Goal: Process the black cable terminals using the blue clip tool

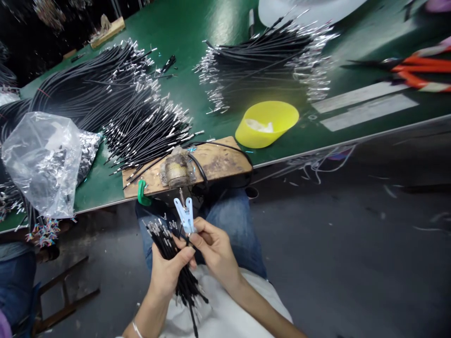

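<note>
My left hand (169,270) is closed around a bundle of black cables (164,241) with silvery ends, held above my lap. A light blue clothespin (185,213) sits on the metal shaft of a small tape-wrapped motor (177,171), pointing down toward me. My right hand (214,249) is closed in a pinch at the clothespin's lower tip, where the dark end of one cable shows between my two hands. Fingers partly hide that cable's tip. The motor rests on a wooden board (225,162) at the table edge.
On the green table (197,23) lie a large cable pile (141,122) and another cable bundle (260,70). A yellow cup (268,124), a clear plastic bag (42,159), a green clamp (143,192) and orange-handled pliers (419,70) are nearby. A wooden stool (65,295) stands at lower left.
</note>
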Action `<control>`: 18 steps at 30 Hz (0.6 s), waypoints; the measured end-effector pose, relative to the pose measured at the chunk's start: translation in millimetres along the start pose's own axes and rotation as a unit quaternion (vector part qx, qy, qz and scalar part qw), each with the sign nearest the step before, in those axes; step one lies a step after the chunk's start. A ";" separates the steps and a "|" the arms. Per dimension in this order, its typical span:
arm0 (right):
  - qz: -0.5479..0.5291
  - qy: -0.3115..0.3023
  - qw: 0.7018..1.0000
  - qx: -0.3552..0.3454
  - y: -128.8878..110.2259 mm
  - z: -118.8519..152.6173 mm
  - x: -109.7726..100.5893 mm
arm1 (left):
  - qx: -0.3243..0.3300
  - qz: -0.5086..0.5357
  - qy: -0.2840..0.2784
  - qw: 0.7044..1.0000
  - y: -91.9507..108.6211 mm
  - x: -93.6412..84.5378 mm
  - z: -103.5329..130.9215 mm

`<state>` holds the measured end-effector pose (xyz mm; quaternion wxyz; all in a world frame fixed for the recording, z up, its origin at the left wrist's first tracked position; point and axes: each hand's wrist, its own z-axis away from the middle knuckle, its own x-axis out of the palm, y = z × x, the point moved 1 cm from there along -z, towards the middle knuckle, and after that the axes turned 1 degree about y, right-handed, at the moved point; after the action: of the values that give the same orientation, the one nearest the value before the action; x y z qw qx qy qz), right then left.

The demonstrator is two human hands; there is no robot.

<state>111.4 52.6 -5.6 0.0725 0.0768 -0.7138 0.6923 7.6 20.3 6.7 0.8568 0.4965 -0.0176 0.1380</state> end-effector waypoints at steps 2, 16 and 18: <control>0.068 0.059 0.991 -0.102 -0.4 3.7 1.4 | 0.001 -0.011 0.004 1.000 1.0 0.4 -0.3; -0.204 -0.253 0.892 0.314 3.2 -33.7 -19.3 | 0.078 -0.064 0.038 0.994 10.2 -5.0 -5.8; -0.166 -0.182 0.934 0.260 1.6 -39.6 -23.3 | 0.076 -0.065 0.046 0.994 11.4 -7.0 -5.2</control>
<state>133.7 92.4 -10.9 0.0332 0.3348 -0.4873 0.8058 -2.5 28.5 12.6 0.8237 0.5532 0.0648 0.1057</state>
